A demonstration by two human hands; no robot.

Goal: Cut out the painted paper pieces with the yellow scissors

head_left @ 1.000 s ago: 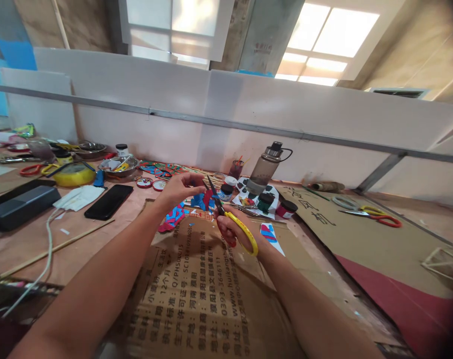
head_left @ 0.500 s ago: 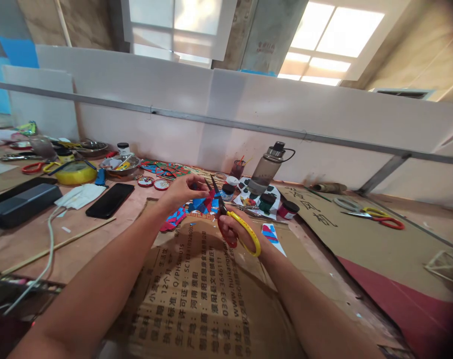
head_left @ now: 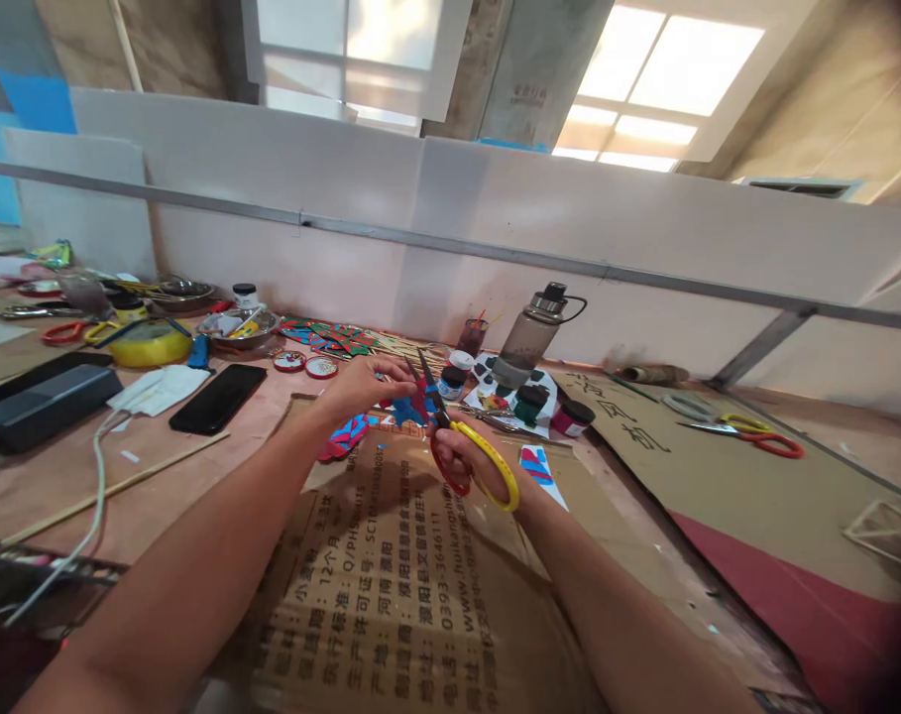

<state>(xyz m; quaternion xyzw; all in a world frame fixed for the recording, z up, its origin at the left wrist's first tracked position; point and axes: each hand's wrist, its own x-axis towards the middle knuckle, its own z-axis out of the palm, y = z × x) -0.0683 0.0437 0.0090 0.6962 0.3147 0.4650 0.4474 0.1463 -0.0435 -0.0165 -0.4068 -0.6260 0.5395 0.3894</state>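
My right hand [head_left: 461, 458] is closed round the red and yellow handles of a pair of scissors [head_left: 487, 464], whose dark blades point up and away. A small blue and red painted paper piece [head_left: 406, 408] is pinched in my left hand [head_left: 372, 385], right at the blades. The blades stand a little apart, with the paper beside or between them; I cannot tell which. Below lies a printed cardboard sheet [head_left: 391, 565]. More cut pieces in red and blue [head_left: 346, 436] rest at its far edge, partly behind my left hand.
A grey water bottle [head_left: 524, 342] stands behind, near paint jars [head_left: 573, 417]. To the left are a black phone [head_left: 218, 399], a power bank [head_left: 53, 407] with a white cable and a yellow tape roll [head_left: 149, 343]. Another pair of scissors [head_left: 747, 436] lies on cardboard at right.
The paper piece has turned slightly and shifted a little left and down in my left hand. The left fingers have moved slightly; the right hand and scissors stay nearly in place.
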